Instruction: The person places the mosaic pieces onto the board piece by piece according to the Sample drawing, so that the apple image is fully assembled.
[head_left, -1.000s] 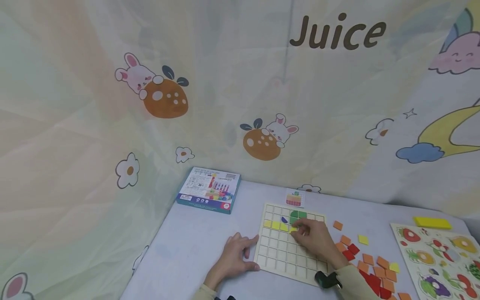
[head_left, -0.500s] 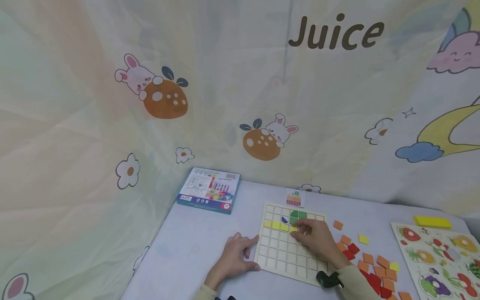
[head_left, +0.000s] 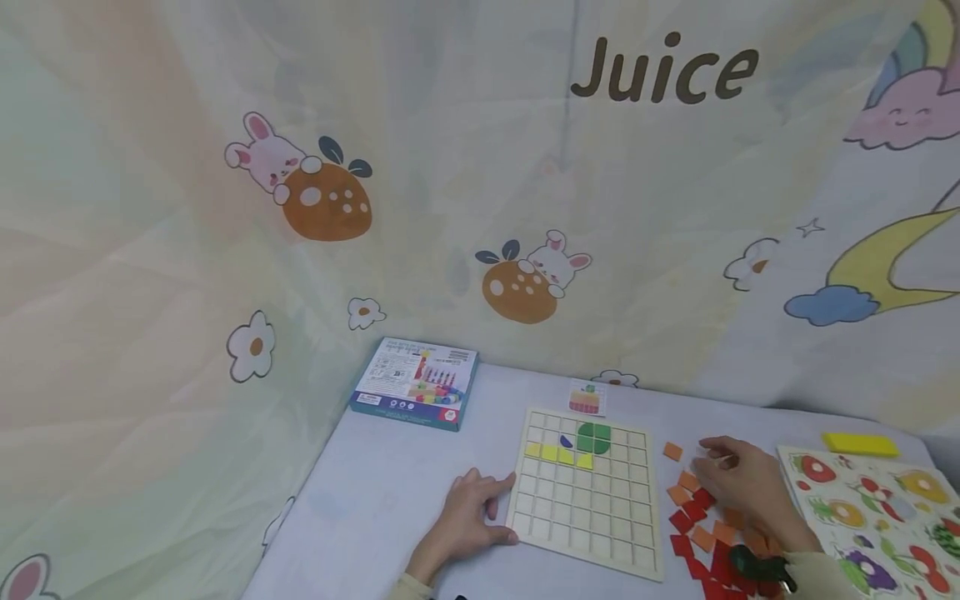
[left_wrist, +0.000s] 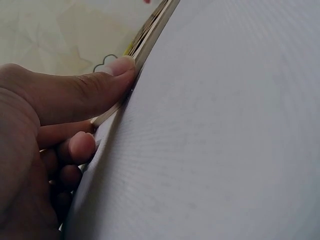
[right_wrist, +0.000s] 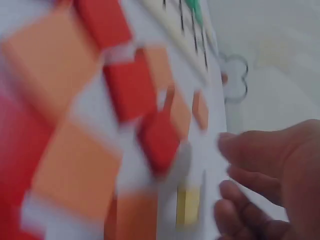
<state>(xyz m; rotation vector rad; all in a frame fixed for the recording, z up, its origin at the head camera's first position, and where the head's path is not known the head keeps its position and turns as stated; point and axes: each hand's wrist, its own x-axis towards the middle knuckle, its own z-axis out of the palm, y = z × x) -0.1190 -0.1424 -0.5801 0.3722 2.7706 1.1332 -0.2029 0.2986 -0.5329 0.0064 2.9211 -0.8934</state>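
Note:
My left hand (head_left: 474,510) rests at the left edge of the wooden grid board (head_left: 555,508), thumb and index finger touching its side, spread apart. In the left wrist view the thumb (left_wrist: 95,92) lies along the board's thin edge. On the board are a row of yellow square tiles (head_left: 550,452), green rounded pieces (head_left: 594,437) and a small dark blue piece (head_left: 566,442). My right hand (head_left: 742,479) hangs over the loose tiles to the right of the board, nothing between its fingers. A yellow tile (right_wrist: 189,206) lies close by it in the right wrist view.
Orange tiles (head_left: 703,539) and red tiles (head_left: 681,522) lie scattered beside the board. A fruit picture sheet (head_left: 802,500) and a yellow block (head_left: 860,444) are at the right. Behind stand a small cake card (head_left: 587,398) and a flat box (head_left: 416,383).
My right hand has left the yellow tile at the row's right end, now uncovered on the board, and moved right over the loose tiles. The left hand has stayed at the board's edge.

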